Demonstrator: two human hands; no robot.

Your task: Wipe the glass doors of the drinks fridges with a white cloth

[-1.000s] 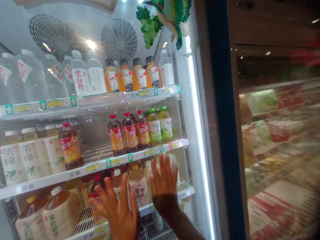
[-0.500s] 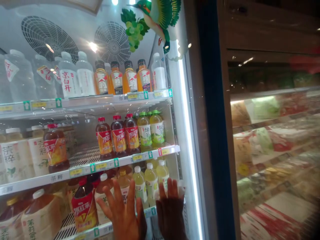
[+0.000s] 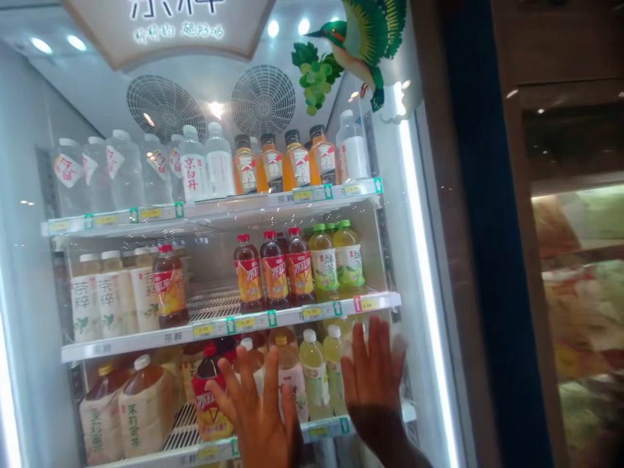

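Note:
My left hand (image 3: pixel 267 416) is raised at the lower middle with its fingers spread, holding nothing. Behind it, partly covered, are a red-labelled iced tea bottle (image 3: pixel 208 396) and a bottle with a yellow cap (image 3: pixel 288 370). To the right, my right hand (image 3: pixel 374 380) is up with its fingers extended and likewise holds nothing. It hides part of the lowest visible shelf, beside pale yellow drink bottles (image 3: pixel 314 370). Both hands are in front of a lit drinks cooler, apparently at its glass. Whether either palm touches the glass I cannot tell.
Clear water bottles (image 3: pixel 125 169) and orange drink bottles (image 3: pixel 298 162) line the top shelf. Red-capped tea bottles (image 3: pixel 248 276) and green tea bottles (image 3: pixel 350 257) stand on the middle one. A bird sticker (image 3: pixel 353 45) is at upper right. Another shelved case (image 3: pixel 580 260) stands farther right.
The view has swung left, so the cooler appears farther right and its left side now shows. My right hand has risen slightly relative to the shelves. Both hands stay open.

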